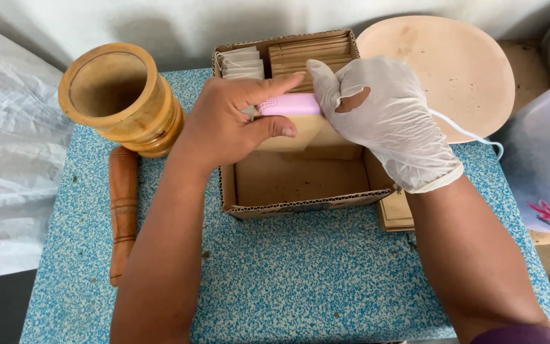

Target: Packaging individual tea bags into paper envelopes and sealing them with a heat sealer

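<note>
The bare left hand (pixel 233 118) is closed around one end of a pink tool (pixel 289 104), thumb under it and forefinger stretched along its top. The right hand (pixel 386 114), in a thin white glove torn open over the knuckles, grips the other end of the same tool, its thumb raised beside the left forefinger. Both hands hold the tool level over an open cardboard box (pixel 300 207), and a tan paper bag (pixel 294 135) hangs just under the tool, touching the left thumb; whether the tool is clamped on the bag's edge cannot be told.

Beyond the fingers, at the far end of the box, stand two rows of packets: white ones (pixel 240 64) behind the left hand and brown ones (pixel 310 54) between the two hands. The box floor below the hands is bare cardboard. Under the right wrist, more brown packets (pixel 396 213) lie flat outside the box, just beside its wall.

Left of the left hand stands a wooden mortar (pixel 119 95), upright with its mouth open to the camera. A wooden pestle (pixel 122 210) lies lengthwise beside the left forearm, its top end touching the mortar's base. Behind the right hand a round, pale wooden board (pixel 459 64) rests flat. Everything sits on a blue-and-white speckled table (pixel 313 280). White plastic sheeting (pixel 7 165) hangs well left of the left arm, and a clear plastic tub (pixel 545 159) sits right of the right hand.
</note>
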